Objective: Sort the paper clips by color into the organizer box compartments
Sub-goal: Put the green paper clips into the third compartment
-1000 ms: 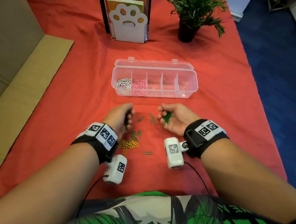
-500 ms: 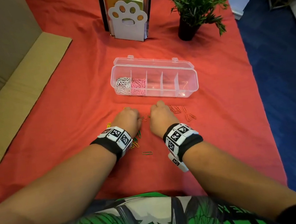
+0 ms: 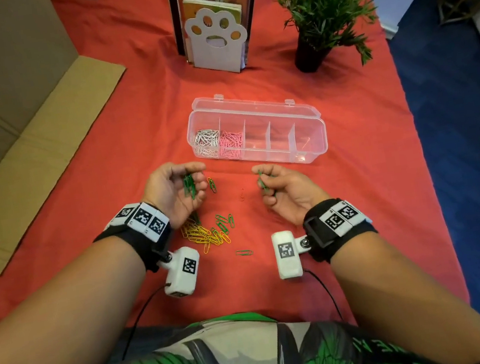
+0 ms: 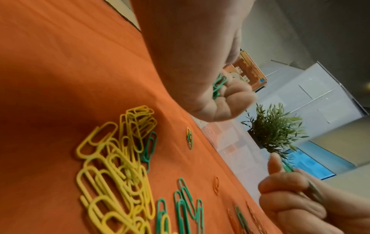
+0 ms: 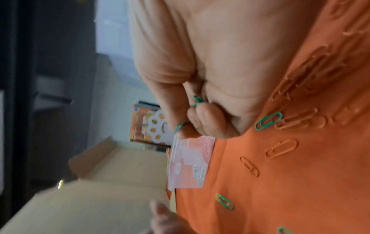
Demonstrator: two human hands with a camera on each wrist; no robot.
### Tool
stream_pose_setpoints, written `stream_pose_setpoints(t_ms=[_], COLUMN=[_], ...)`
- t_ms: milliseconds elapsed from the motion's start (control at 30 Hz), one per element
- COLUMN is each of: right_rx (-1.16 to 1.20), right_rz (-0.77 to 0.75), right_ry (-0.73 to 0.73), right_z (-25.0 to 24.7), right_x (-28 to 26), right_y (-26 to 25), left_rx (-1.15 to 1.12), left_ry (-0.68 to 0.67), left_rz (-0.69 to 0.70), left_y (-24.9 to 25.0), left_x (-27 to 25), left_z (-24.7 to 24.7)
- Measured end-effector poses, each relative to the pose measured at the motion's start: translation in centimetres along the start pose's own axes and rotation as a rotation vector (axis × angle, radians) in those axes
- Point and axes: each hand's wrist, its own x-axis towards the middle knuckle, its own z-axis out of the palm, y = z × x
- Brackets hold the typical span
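Red cloth covers the desk (image 3: 107,176), with blue carpet off to the right. Both hands hover palm-up above it. The left hand (image 3: 171,192) has its grip curled around a small bunch of green paper clips (image 3: 188,184) lying in the cupped palm. The right hand (image 3: 286,190) has its grip pinching a few green clips (image 3: 262,182) between thumb and fingertips.

Just beyond both grips sits the clear plastic organizer box (image 3: 313,139), lid open; its leftmost compartment holds white paper clips (image 3: 206,141), the next one pink paper clips (image 3: 231,145). Below the left grip, near the wrist, lies a heap of yellow paper clips (image 3: 200,234) with loose green clips (image 3: 224,221) beside it. Orange clips (image 5: 300,120) lie on the cloth under the right hand, hard to see against it.

Farther off stand a white paw-shaped bookend (image 3: 216,42), a small potted green plant (image 3: 325,13), and flattened brown cardboard (image 3: 27,166) to the left.
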Motion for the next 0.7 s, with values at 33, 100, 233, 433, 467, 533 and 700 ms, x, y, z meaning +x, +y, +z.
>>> stream_pose_setpoints(t_ms=[33,100,233,433,467,533,700], right_rx=[0.063,0.175,0.219,-0.758,-0.936,-1.288,-1.770], right_rz=[0.022,0.060,0.157,0.109,0.079,0.012,-0.241], right_ry=[0.000,0.018,0.061,0.131,0.121,0.130,0.196], right_z=[-0.1,-0.1,0.5,2.8,3.2,3.7,4.7], right_x=[0.0,0.2,0.3,0.1,0.0,-0.3,-0.7], right_y=[0.0,0.1,0.4,2.6,2.9,3.6,5.1], left_rx=[0.075,0.371,1.169,1.689,1.680,1.650,1.401], left_ry=[0.068,0.218,0.221,0.143,0.147,0.152,0.230], left_rz=[0.012,0.096,0.454,0.544,0.556,0.572,0.537], left_y=[-0.1,-0.6,-1.3,-1.5,-1.5,-1.7,-1.7], left_x=[0.4,1.5,2.4,2.9,3.0,3.0,2.8], left_z=[0.0,0.0,-0.3,-0.5,-0.5,-0.6,-0.4])
